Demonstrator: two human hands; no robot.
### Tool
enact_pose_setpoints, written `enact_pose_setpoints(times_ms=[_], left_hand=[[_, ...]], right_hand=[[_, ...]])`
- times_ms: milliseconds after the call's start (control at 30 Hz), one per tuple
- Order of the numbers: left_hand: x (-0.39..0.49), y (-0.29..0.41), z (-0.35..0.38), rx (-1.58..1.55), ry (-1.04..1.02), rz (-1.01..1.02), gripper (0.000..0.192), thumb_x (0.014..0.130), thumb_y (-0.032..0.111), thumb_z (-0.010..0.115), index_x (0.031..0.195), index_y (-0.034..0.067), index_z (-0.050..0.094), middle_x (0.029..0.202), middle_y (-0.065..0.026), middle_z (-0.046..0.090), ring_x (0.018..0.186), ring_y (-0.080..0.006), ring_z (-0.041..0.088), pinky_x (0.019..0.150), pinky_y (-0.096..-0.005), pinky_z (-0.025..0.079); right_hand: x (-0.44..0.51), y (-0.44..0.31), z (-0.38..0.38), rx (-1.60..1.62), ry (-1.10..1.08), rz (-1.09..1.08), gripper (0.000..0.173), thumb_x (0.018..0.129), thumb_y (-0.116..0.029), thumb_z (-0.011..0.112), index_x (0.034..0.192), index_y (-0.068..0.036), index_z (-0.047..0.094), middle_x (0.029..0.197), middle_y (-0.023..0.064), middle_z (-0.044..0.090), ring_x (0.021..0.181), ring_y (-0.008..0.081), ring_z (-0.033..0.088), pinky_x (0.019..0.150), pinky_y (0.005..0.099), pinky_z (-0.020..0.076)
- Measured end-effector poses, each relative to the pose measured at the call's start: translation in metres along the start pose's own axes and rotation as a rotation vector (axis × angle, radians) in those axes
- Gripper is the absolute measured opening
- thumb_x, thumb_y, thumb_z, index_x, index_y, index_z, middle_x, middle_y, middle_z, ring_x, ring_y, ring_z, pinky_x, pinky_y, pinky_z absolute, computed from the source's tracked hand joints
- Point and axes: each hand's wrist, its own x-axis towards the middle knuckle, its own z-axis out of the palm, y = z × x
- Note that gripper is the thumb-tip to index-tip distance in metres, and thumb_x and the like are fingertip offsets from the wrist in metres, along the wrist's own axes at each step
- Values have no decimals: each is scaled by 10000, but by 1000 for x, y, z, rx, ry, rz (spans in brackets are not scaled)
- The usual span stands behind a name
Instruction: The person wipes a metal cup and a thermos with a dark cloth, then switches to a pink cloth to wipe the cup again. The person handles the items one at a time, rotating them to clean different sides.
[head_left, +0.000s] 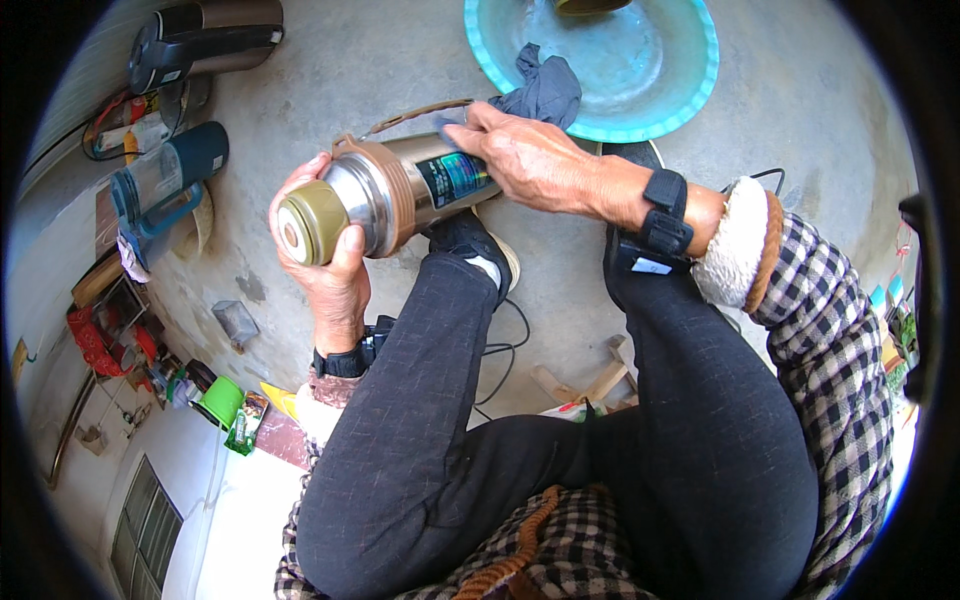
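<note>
A steel vacuum flask with a brown collar and brown strap lies tilted above my left knee. My left hand grips its neck end, around the olive stopper. At the flask's other end, my right hand is over the body with bent fingers, near the strap; whether it grips the flask or a cloth there is hidden. A dark grey cloth hangs over the rim of a turquoise plastic basin, just beyond my right hand. The colourful label faces up.
At the upper left lie a dark electric kettle or jug and a clear pitcher with blue parts. A small grey block is on the concrete floor. A black cable runs between my feet, near a wooden stand.
</note>
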Motion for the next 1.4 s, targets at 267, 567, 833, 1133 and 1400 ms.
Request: enact_pose_setpoints(times_ms=[267,567,833,1133,1400], left_hand=[[2,-2,0,143,-151,205,651,684,282,851,1206,41,546,1214,-156,620,1218,-306,589,1117,-485,416],[19,-2,8,223,-290,365,641,660,222,866,1191,33,562,1169,-153,633,1178,-307,608,1084,-486,458],[18,-5,2,249,-328,405,675,639,231,881,1196,49,547,1172,-142,641,1183,-303,609,1108,-493,436],[16,-3,6,253,-373,427,652,661,260,865,1189,49,546,1176,-144,636,1201,-311,600,1111,-494,428],[16,-9,-3,210,-235,360,650,673,275,845,1191,36,535,1187,-150,630,1207,-322,598,1098,-491,434]], right_hand=[[-10,22,3,-204,-278,285,354,873,47,504,1210,53,611,1132,240,567,1047,428,610,869,474,508],[6,-7,-1,341,192,-38,349,858,56,491,1174,24,635,1083,230,597,1053,366,612,936,436,493],[-3,-24,-9,295,152,-81,447,955,36,505,1368,-109,596,1118,146,545,1039,329,603,915,407,496],[-3,3,-9,16,41,31,313,1074,-139,400,1317,-67,584,1093,159,521,921,334,588,800,444,478],[-7,16,-2,-149,-27,131,348,1053,-106,396,1362,-21,531,1157,186,534,1035,349,592,838,430,503]])
